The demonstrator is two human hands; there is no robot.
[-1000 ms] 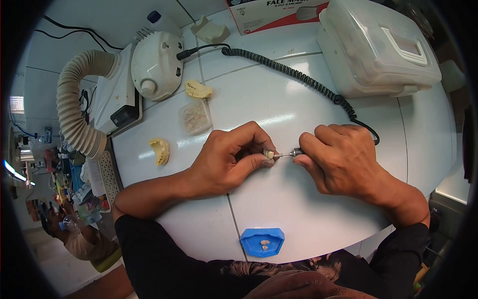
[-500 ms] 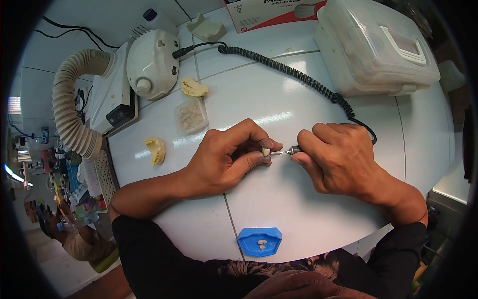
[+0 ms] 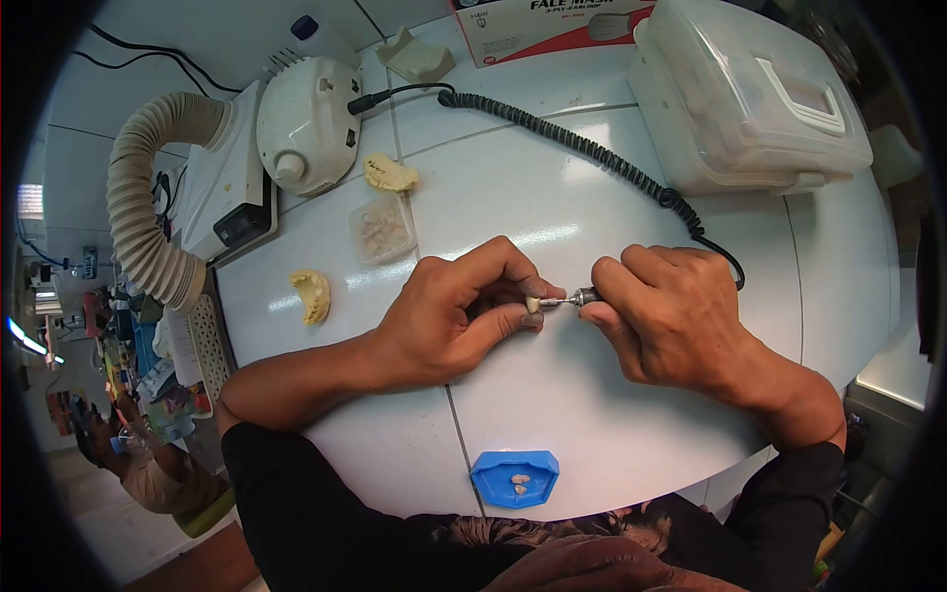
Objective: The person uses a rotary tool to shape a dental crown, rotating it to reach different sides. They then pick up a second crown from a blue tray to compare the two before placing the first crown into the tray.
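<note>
Between the thumb and fingertips of my left hand (image 3: 459, 316) is a small cream-coloured dental crown (image 3: 533, 305). My right hand (image 3: 666, 311) is wrapped round a rotary handpiece (image 3: 588, 296), its slim metal bit pointing left. The bit's tip meets or nearly meets the crown; fingers partly hide the spot. A coiled black cord (image 3: 572, 138) runs from the handpiece to a white control unit (image 3: 308, 128) with a knob. Near my body sits a blue tray (image 3: 483, 476) holding small tooth-coloured pieces (image 3: 520, 483).
Left of my hands lie two yellow plaster dental models, one nearer (image 3: 312, 296) and one farther (image 3: 391, 174), beside a clear box of small pieces (image 3: 383, 229). A ribbed hose (image 3: 133, 197) arches at left. A lidded case (image 3: 750, 99) and face-mask box (image 3: 552, 30) stand behind. Another person (image 3: 158, 469) sits far left.
The crown has turned slightly in my left fingertips, and it now sits closer along the bit. My right hand has barely moved. The whole view has shifted a little.
</note>
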